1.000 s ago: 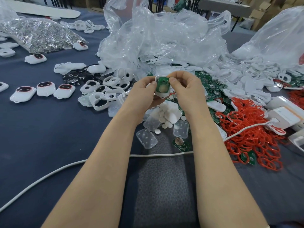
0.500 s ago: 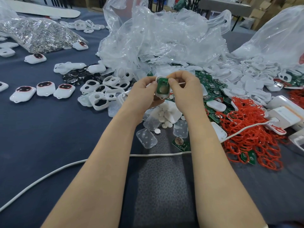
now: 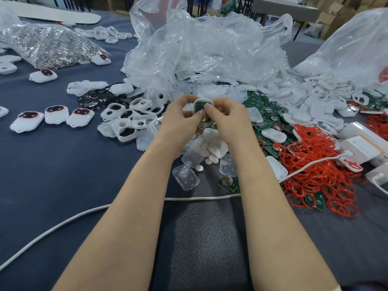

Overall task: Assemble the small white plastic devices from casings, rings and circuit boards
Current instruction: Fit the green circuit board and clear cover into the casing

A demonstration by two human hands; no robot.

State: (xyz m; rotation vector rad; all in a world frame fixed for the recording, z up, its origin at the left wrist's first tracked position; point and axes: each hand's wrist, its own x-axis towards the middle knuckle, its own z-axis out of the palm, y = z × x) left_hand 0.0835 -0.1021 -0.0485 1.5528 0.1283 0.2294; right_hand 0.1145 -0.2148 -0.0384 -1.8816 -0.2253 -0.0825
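A white cable [image 3: 84,213] crosses the table nearest. Above it, both hands pinch one casing [image 3: 197,101] between them: the left hand [image 3: 180,119] grips its left edge, the right hand [image 3: 228,119] presses thumb and fingertip on the green board [image 3: 200,106] seated inside. Red rings [image 3: 319,164] lie to the right, with plastic bags [image 3: 210,49] beyond.

Table cloth [image 3: 52,175]: plain dark blue. Mat [image 3: 205,238], near centre: grey, honeycomb pattern. Casing [image 3: 196,101], centre: white, with a green circuit board [image 3: 202,106] inside. Loose boards [image 3: 266,110], right of centre: green. Rings [image 3: 319,164], right: red. Finished devices [image 3: 56,114], left: white, dark faces rimmed red. Discs [image 3: 92,99]: black. Cable [image 3: 63,223]: white. Far-left bag [image 3: 48,45]: silvery contents. Far plastic sheeting [image 3: 210,49]: clear.
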